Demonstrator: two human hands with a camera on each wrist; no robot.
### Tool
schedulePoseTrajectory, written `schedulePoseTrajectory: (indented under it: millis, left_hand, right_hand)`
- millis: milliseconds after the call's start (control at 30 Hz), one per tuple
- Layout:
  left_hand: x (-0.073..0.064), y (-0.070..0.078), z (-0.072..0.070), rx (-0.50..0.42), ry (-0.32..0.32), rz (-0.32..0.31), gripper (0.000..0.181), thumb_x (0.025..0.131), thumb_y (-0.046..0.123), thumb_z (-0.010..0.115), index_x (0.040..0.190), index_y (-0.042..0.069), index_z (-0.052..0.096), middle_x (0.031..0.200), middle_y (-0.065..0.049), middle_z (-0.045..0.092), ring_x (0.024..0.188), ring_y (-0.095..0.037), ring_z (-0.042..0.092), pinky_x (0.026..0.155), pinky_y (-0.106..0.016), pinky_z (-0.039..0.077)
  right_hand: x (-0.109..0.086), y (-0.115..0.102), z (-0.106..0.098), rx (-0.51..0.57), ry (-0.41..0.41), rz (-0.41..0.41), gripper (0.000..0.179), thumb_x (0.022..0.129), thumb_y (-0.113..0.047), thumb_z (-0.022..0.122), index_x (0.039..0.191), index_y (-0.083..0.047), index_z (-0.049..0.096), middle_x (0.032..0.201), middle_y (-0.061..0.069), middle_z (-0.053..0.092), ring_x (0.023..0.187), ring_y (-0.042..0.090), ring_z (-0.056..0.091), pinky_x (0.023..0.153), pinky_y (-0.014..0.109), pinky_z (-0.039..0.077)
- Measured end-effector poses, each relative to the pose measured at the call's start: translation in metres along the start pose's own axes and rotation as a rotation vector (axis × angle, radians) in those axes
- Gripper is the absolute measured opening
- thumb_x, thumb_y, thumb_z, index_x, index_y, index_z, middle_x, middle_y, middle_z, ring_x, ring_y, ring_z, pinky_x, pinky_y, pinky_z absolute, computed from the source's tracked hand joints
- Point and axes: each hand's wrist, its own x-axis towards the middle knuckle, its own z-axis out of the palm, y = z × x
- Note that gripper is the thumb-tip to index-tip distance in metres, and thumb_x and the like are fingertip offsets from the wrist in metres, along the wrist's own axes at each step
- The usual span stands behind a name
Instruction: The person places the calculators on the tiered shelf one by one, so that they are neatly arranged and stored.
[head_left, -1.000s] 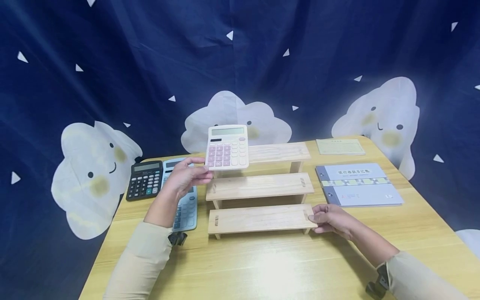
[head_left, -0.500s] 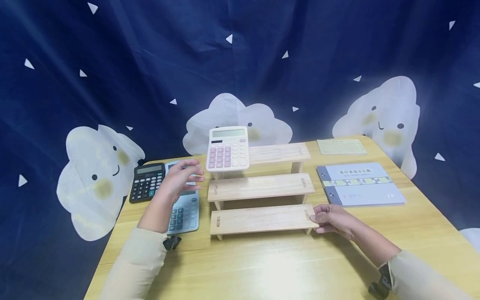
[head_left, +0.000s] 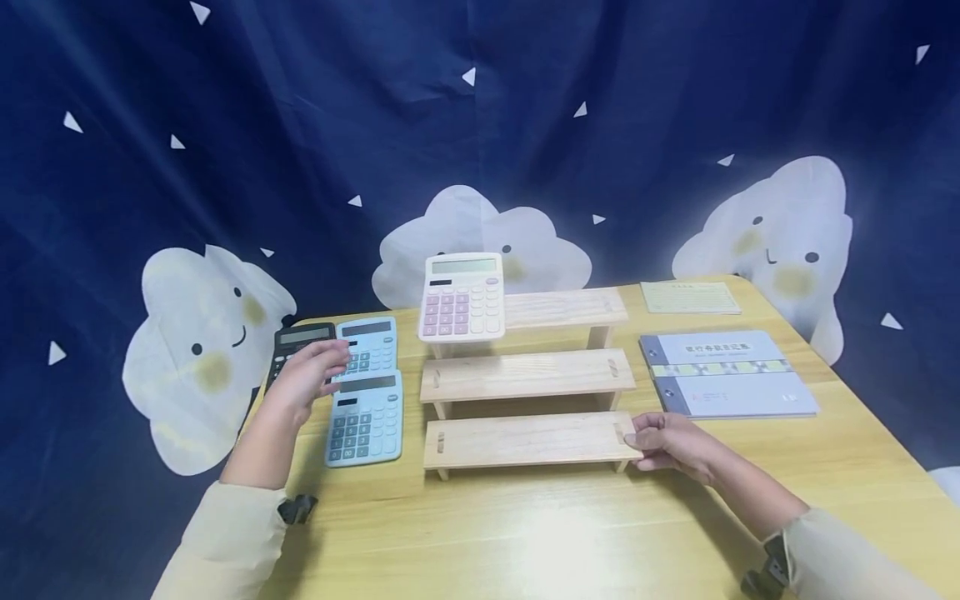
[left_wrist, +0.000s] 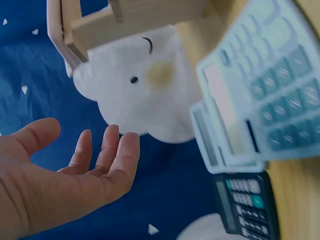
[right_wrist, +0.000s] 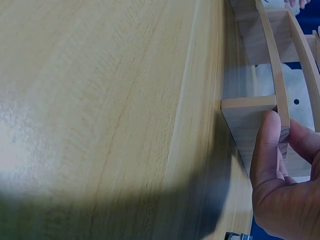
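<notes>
Holds the left hand (head_left: 309, 377) loosely spread, near two light-blue calculators (head_left: 366, 421) and partly in front of a black calculator (head_left: 303, 334). Pinches the lowest board (head_left: 525, 440) of a three-tier wooden riser (head_left: 525, 375) in the right hand (head_left: 678, 447). Has the white-and-purple calculator (head_left: 462, 298) on the top tier (head_left: 567, 307), right of the left hand.

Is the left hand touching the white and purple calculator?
Apart. The head view shows a clear gap between the left hand and the white and purple calculator, with bare tabletop showing in it.
</notes>
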Motion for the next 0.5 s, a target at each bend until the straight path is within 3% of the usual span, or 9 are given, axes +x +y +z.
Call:
schedulePoseTrajectory:
  millis: [100,333,500]
  left_hand:
    - [-0.002,-0.011,-0.008,-0.01,-0.016,-0.024,0.054,0.101,0.031,0.04,0.143,-0.001,0.029,0.14,-0.021,0.041,0.127,-0.031,0.039,0.108,-0.047,0.037]
    - [-0.004,-0.042,-0.021,0.035,-0.067,-0.096,0.057,0.1,0.034,0.042,0.144,-0.002,0.029,0.117,-0.001,0.061,0.129,-0.035,0.04,0.107,-0.05,0.036]
    - [-0.007,-0.061,-0.029,0.034,-0.076,-0.14,0.059,0.099,0.034,0.047,0.142,-0.003,0.031,0.102,0.008,0.065,0.105,-0.016,0.06,0.096,-0.041,0.047]
  right_hand:
    - [-0.002,0.001,-0.001,0.0,0.003,0.0,0.026,0.088,-0.006,0.06,0.106,0.009,0.048,0.085,0.007,0.061,0.071,0.014,0.063,0.069,0.025,0.059]
    - [-0.004,0.002,-0.001,0.009,-0.002,0.003,0.026,0.088,-0.005,0.059,0.106,0.009,0.048,0.085,0.008,0.062,0.072,0.014,0.063,0.069,0.025,0.059]
    - [-0.001,0.001,-0.001,0.008,-0.006,-0.008,0.027,0.088,-0.005,0.059,0.108,0.01,0.048,0.087,0.008,0.063,0.073,0.014,0.063,0.07,0.025,0.059]
